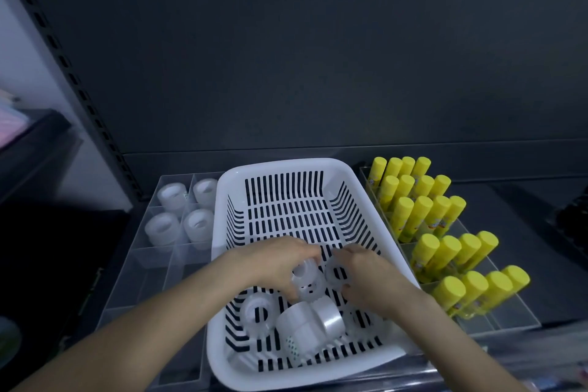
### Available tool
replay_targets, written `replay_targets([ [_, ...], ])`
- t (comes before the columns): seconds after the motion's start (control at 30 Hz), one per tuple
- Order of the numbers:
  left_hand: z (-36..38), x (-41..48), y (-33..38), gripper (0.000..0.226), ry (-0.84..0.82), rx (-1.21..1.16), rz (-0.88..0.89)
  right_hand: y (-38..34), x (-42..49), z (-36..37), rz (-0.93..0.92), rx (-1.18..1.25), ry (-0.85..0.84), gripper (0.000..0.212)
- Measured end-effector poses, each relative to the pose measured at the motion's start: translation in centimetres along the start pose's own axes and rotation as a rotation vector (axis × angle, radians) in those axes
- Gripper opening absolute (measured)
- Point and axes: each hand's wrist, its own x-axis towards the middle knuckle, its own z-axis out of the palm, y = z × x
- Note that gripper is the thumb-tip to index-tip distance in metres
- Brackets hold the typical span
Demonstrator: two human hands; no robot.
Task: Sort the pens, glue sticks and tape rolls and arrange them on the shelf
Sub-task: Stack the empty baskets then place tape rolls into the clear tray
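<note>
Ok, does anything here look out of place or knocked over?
Nothing spilled or damaged. The tape rolls in the white basket lie jumbled, facing different ways, unlike the four set one per compartment in the clear tray. The glue sticks lean slightly, in neat rows.

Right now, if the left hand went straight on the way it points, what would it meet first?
The left hand, gripping stacked rolls, would likely meet the tape roll at the right hand; depth unclear.
</note>
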Motion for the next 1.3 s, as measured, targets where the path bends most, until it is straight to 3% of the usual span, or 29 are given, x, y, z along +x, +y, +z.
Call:
replay_targets([
  [0.2,0.8,0.8,1.2,0.042,0.008,-0.096,0.023,0.0,0.2,0.5,0.042,0.032,0.063,0.033],
  [0.37,-0.1,-0.8,-0.2,0.049,0.062,-0.253,-0.083,0.1,0.8,0.5,0.036,0.067,0.089,0.040],
  [0.5,-1.8,-4.4,-1.9,0.051,0.301,-0.357,-0.175,-2.0,1.0,-1.9,0.068,0.193,0.175,0.061],
  [0.7,-2.1,-13.0,-6.1,0.034,0.667,-0.555,-0.364,-9.4,2.6,-5.4,-0.113,0.322,0.257,0.046],
  [0.83,-1.0,-18.9,-9.2,0.030,0.749,-0.640,-0.473,-15.1,5.3,-4.5,-0.281,0.304,0.169,0.050],
  [0.97,1.1,-22.1,-11.2,0.036,0.759,-0.676,-0.562,-20.6,7.2,-2.3,-0.405,0.142,0.013,0.021],
  [1.1,2.3,-23.6,-12.1,0.036,0.780,-0.726,-0.580,-23.8,8.4,0.1,-0.403,-0.111,-0.062,0.029],
  [1.3,3.2,-23.6,-12.7,0.039,0.788,-0.795,-0.556,-25.5,9.0,1.8,-0.442,-0.436,-0.025,0.038],
])
